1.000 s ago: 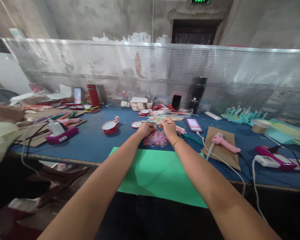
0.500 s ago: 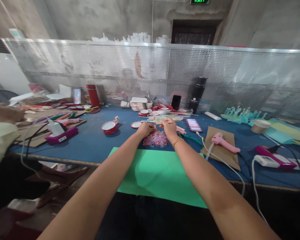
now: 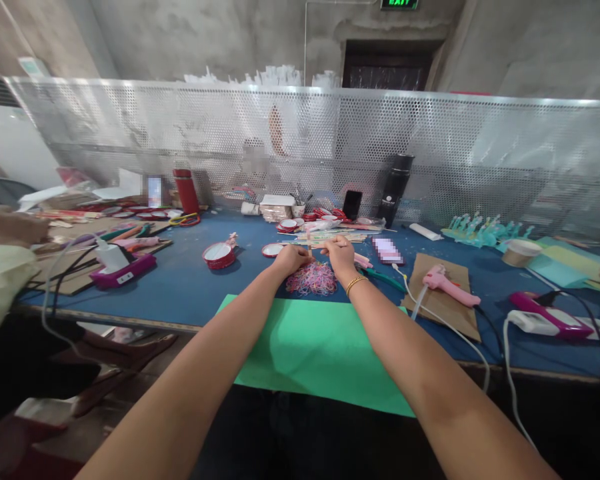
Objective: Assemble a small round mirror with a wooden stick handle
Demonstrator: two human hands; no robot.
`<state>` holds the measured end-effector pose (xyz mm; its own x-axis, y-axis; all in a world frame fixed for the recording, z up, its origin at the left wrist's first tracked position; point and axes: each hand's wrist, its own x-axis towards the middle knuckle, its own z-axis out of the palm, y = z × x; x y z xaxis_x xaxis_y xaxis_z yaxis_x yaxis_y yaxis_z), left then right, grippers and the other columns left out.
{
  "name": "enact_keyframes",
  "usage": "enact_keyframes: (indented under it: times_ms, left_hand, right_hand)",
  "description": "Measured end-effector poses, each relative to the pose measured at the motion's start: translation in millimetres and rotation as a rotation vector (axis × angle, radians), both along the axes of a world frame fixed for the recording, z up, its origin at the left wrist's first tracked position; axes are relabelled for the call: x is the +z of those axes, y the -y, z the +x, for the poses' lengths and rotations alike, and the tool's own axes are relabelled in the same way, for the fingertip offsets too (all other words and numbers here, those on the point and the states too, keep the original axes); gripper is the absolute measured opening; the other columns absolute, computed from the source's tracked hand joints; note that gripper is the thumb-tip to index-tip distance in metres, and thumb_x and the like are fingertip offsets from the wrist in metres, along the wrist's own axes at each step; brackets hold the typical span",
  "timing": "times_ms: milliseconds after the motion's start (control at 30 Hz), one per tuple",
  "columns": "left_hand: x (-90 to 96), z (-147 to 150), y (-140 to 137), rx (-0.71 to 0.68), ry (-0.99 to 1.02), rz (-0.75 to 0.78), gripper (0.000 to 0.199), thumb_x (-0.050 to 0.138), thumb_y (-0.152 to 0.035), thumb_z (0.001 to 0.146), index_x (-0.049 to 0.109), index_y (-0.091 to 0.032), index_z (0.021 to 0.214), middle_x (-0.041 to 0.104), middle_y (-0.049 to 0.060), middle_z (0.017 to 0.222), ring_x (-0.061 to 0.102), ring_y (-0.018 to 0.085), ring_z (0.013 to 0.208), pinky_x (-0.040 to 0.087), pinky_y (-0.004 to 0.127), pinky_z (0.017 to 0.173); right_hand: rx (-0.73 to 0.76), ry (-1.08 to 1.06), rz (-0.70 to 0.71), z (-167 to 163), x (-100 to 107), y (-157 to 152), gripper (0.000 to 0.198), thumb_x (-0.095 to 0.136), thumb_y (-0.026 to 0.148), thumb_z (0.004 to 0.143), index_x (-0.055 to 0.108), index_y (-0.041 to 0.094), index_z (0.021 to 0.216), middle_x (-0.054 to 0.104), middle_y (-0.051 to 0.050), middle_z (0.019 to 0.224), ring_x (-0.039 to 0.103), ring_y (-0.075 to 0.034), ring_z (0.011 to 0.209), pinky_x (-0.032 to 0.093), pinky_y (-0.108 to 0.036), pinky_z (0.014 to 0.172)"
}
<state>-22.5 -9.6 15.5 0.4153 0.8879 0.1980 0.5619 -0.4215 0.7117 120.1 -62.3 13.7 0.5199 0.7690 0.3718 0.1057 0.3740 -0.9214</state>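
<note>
My left hand [image 3: 294,259] is closed, its fingers pinching a narrow wooden stick [image 3: 309,244] that stands roughly upright between my hands. My right hand [image 3: 339,253], a gold bracelet at its wrist, is just to the right of the stick. Its fingers are bent together in a pinch, and what they hold, if anything, is too small to make out. Below both hands lies a heap of thin multicoloured rubber bands [image 3: 312,279]. A green sheet [image 3: 320,353] spreads in front of the heap and hangs past the table edge.
On the blue table [image 3: 180,287] are a red tape roll [image 3: 219,256], a pink glue gun [image 3: 450,283] on cardboard, and purple power strips [image 3: 123,270] with trailing cords. A black bottle [image 3: 396,190] and red bottle [image 3: 185,191] stand near the perforated screen. Co-workers' arms show at both sides.
My right hand has shifted very slightly to the right, away from the stick. My left hand and the stick stay in place.
</note>
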Motion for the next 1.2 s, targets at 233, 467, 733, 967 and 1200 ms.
enact_keyframes:
  times_ms: [233,467,733,967,1200]
  left_hand:
    - [0.6,0.4,0.3,-0.016,0.014,-0.003,0.029,0.068,-0.044,0.058,0.067,-0.014,0.059,0.049,-0.004,0.048,0.035,0.008,0.049,0.023,0.022,0.048]
    - [5.0,0.4,3.4,0.007,-0.017,-0.003,0.027,0.068,-0.041,0.059,0.071,-0.015,0.065,0.051,-0.004,0.049,0.037,0.008,0.049,0.024,0.023,0.049]
    - [1.7,0.2,1.3,0.0,-0.018,0.025,0.025,0.067,-0.04,0.06,0.068,-0.015,0.061,0.05,-0.004,0.049,0.037,0.009,0.05,0.024,0.023,0.049]
    - [2.7,0.2,1.3,0.005,-0.043,0.017,0.028,0.067,-0.042,0.061,0.071,-0.015,0.067,0.052,-0.004,0.05,0.038,0.008,0.048,0.025,0.024,0.049]
    - [2.5,0.5,1.4,-0.005,-0.037,0.034,0.026,0.065,-0.04,0.061,0.067,-0.014,0.06,0.048,-0.004,0.048,0.036,0.008,0.049,0.023,0.023,0.048]
  right_hand:
    - [0.056,0.017,0.013,-5.7,0.0,0.9,0.009,0.053,0.024,0.062,0.047,0.021,0.056,0.058,0.004,0.048,0.052,-0.013,0.048,0.039,-0.023,0.051]
    - [-0.016,0.0,-0.012,-0.4,3.0,1.7,0.012,0.052,0.025,0.062,0.046,0.021,0.053,0.057,0.004,0.047,0.051,-0.013,0.048,0.039,-0.024,0.051]
    - [0.075,0.01,0.013,-5.0,-0.2,0.3,0.009,0.054,0.024,0.062,0.048,0.021,0.055,0.058,0.004,0.049,0.052,-0.013,0.049,0.04,-0.024,0.051]
    - [-0.015,0.018,0.011,0.9,0.0,-0.7,0.014,0.053,0.025,0.064,0.046,0.021,0.053,0.058,0.004,0.048,0.051,-0.013,0.049,0.04,-0.024,0.052]
    - [0.066,0.014,0.015,-5.3,-0.3,0.7,0.01,0.053,0.025,0.063,0.047,0.021,0.055,0.058,0.004,0.049,0.051,-0.013,0.049,0.039,-0.023,0.052]
